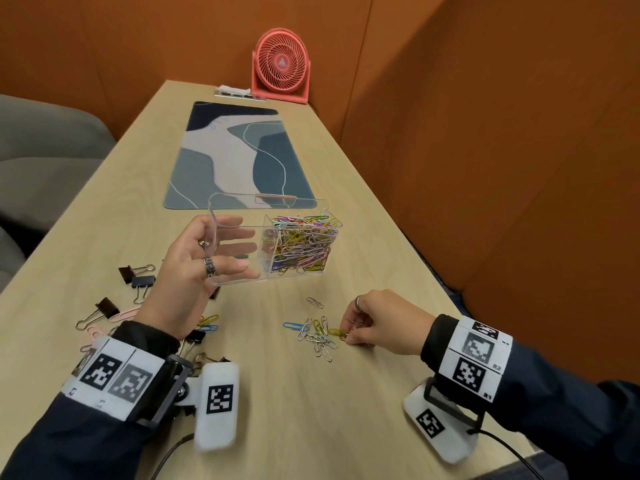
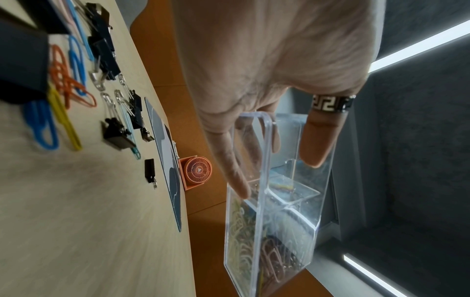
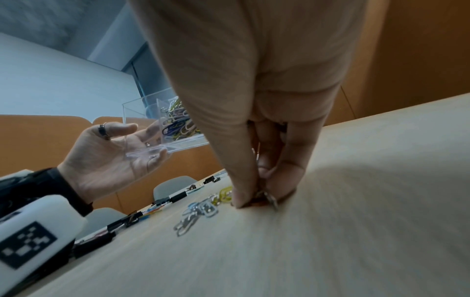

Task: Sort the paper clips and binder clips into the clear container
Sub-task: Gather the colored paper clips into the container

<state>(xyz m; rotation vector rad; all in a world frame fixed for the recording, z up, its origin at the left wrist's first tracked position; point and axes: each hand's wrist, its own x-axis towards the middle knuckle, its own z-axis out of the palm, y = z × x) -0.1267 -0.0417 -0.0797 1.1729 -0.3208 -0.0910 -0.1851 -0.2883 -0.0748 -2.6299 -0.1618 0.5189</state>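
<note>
My left hand (image 1: 207, 258) holds the clear container (image 1: 239, 237) up above the table, thumb on its near wall and fingers beneath it. The right compartment is packed with coloured paper clips (image 1: 304, 244); the left compartment looks empty. In the left wrist view the same clear container (image 2: 274, 201) hangs from my left hand (image 2: 267, 80). My right hand (image 1: 349, 332) is down on the table and pinches paper clips at the edge of a small loose pile (image 1: 317, 336). The right wrist view shows my right hand (image 3: 257, 199) pinching those clips (image 3: 269, 198). Black binder clips (image 1: 138, 277) lie at the left.
More paper clips and binder clips (image 1: 202, 327) lie scattered under my left forearm. A patterned blue desk mat (image 1: 239, 157) covers the middle of the wooden table (image 1: 363, 237), with a coral fan (image 1: 282, 69) at the far end. An orange partition (image 1: 502, 150) runs along the right.
</note>
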